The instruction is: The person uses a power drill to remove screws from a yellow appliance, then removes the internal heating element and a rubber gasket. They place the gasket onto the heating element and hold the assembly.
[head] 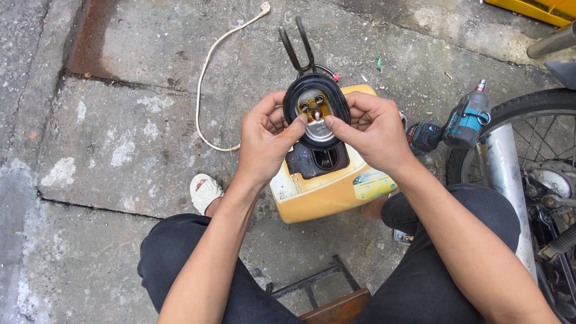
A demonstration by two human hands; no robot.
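We've got the oval heating-element flange [316, 114] pinched in both hands, left hand [264, 141] and right hand [372, 129], fingers tight on its black rubber gasket, right above the yellow water heater tank [336, 186]. If the gasket slips, it probably drops onto the tank.

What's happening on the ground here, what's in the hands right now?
A person seated low over a concrete floor holds an oval flange with a black rubber gasket in both hands, left hand and right hand, thumbs pressed near its metal centre. A bent heating element sticks out behind it. Below sits an opened yellow heater casing. A teal cordless driver lies beside a motorbike wheel.
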